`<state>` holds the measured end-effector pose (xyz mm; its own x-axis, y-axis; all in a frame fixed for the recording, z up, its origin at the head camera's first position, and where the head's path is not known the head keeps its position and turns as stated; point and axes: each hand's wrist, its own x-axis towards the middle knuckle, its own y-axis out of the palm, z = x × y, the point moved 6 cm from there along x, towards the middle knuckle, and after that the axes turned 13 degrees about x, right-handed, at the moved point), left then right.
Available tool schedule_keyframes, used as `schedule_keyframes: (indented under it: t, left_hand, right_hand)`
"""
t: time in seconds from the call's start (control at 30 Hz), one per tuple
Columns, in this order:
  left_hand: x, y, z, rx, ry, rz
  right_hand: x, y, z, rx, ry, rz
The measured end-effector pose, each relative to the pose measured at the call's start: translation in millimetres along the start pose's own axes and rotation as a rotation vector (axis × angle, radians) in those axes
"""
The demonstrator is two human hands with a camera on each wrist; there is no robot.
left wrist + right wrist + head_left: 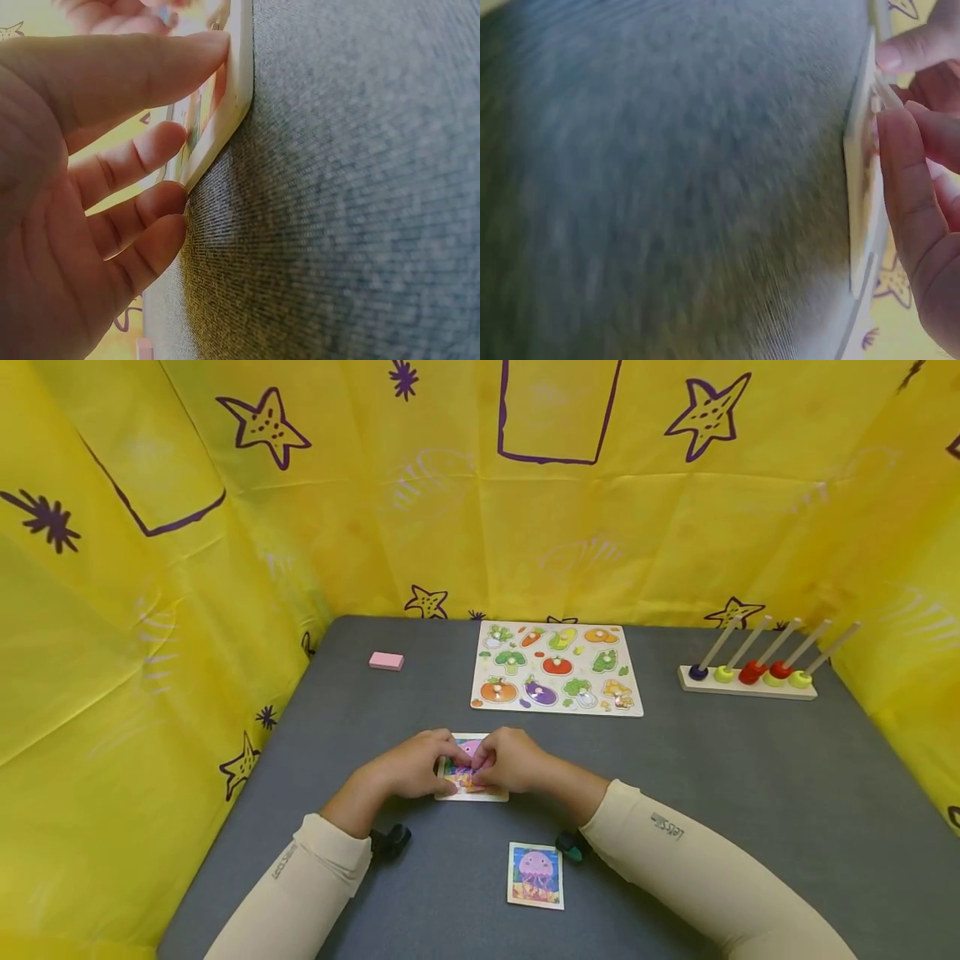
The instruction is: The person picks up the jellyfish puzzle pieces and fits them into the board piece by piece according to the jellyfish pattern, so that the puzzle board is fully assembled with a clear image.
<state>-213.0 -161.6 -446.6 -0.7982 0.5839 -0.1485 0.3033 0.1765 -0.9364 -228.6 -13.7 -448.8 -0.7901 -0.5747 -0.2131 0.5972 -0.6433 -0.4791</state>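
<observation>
A small jellyfish puzzle board (491, 796) with a pale frame lies on the table, partly hidden under both hands. My left hand (411, 766) rests at its left side, thumb on the near part of the frame; in the left wrist view the other fingertips touch the board's edge. With thumb and index finger, my right hand (517, 762) pinches a thin puzzle piece (887, 91), tilted just over the board. Its printed face is hard to make out. Nearer to me lies a jellyfish picture card (536, 875), close to the right wrist.
Behind the hands lies a vegetable peg puzzle (557, 668). A pink block (386, 661) is at the back left. At the back right stands a wooden peg stacker (747, 682) with coloured rings. Yellow patterned cloth (420, 527) closes off the back and sides of the grey table (450, 893).
</observation>
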Motion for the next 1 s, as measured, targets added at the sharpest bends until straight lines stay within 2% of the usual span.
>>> schedule_keyframes:
  t: [0.3, 0.57, 0.83, 1.0]
  left_hand:
    - [-1.0, -3.5, -4.3, 0.006, 0.001, -0.003]
    - [0.7, -1.3, -2.6, 0.001, -0.003, 0.005]
    - [5.4, -1.0, -5.1, 0.022, -0.044, -0.065]
    - [9.0, 1.1, -2.4, -0.001, -0.065, -0.061]
  right_hand:
    - [4.5, 2, 3, -0.035, 0.039, -0.044]
    - [5.1, 7, 8, -0.175, -0.019, -0.042]
    - [4.5, 5, 10, -0.242, -0.04, -0.055]
    - [7.1, -3, 6, -0.266, 0.001, -0.048]
